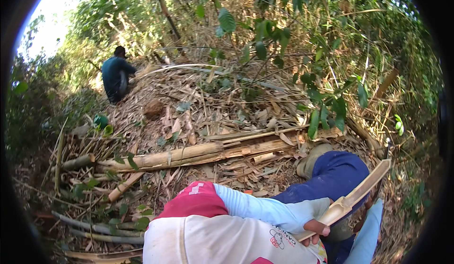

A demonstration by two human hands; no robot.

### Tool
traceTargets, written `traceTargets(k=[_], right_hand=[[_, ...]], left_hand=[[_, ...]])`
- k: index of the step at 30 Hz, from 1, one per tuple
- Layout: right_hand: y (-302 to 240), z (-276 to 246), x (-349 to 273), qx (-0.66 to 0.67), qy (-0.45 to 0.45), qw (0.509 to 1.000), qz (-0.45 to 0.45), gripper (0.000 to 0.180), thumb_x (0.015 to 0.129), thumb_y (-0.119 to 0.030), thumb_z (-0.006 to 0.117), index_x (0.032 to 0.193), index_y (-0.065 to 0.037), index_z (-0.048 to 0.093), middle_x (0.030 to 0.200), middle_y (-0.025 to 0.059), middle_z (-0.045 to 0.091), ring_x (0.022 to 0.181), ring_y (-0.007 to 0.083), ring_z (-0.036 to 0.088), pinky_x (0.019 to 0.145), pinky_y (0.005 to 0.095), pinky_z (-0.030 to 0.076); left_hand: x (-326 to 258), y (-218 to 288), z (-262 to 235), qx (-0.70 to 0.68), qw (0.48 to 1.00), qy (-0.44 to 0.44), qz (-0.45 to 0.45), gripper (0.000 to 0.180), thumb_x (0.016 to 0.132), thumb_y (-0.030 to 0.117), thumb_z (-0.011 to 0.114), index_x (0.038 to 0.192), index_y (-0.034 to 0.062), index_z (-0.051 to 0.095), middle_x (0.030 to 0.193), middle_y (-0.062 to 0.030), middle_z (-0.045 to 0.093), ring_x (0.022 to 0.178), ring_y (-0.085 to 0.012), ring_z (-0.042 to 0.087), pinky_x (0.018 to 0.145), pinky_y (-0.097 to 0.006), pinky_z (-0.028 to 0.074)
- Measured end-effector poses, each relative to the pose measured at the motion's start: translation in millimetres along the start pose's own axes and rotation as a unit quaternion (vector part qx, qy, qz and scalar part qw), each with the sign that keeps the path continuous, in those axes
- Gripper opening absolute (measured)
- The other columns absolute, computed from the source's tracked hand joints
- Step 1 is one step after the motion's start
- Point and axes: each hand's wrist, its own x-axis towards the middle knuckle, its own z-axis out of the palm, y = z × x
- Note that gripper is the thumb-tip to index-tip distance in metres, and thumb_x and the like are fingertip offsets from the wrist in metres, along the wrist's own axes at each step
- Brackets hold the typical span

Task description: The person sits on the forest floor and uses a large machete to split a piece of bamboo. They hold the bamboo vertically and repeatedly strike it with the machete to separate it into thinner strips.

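My left hand [316, 230], in a light blue sleeve, is closed around the lower part of a split bamboo piece [347, 201]. The pale piece slants up to the right and has a raised node partway along. Beyond it, my right hand [363, 216] is close to the bamboo's far side, with its fingers mostly hidden and apparently curled. A dark, narrow, blade-like thing [388, 145] sticks up past the bamboo's tip; its grip is out of sight. Beneath the bamboo is my bent leg [338, 171] in blue trousers.
Long split bamboo poles [189, 156] lie across ground strewn with dry bamboo sheaths [170, 115]. Cut stalks [104, 228] lie at the lower left. Another person [116, 77] sits at the far left. Leafy branches [326, 103] hang at the right.
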Motion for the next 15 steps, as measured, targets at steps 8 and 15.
traceTargets(k=[8,15], right_hand=[[0,14,-31,0.071,0.021,0.997,0.002,0.029,0.075,-0.017,0.077,0.097,-0.003,0.064,0.088,0.0188,0.065,0.082,0.0341,0.064,0.072,0.0432,0.049],[-6,26,-52,0.116,0.026,0.993,0.007,0.028,0.077,-0.016,0.076,0.098,-0.003,0.064,0.088,0.0173,0.065,0.081,0.0322,0.063,0.072,0.0418,0.049]], left_hand=[[-43,44,27,0.038,0.993,0.059,0.098,0.037,0.087,0.032,0.070,0.110,0.0081,0.053,0.083,-0.0045,0.062,0.066,-0.0169,0.066,0.055,-0.031,0.054],[-62,68,41,-0.021,0.986,0.068,0.150,0.045,0.089,0.022,0.068,0.125,0.0090,0.044,0.090,-0.0060,0.063,0.071,-0.0154,0.067,0.063,-0.029,0.057]])
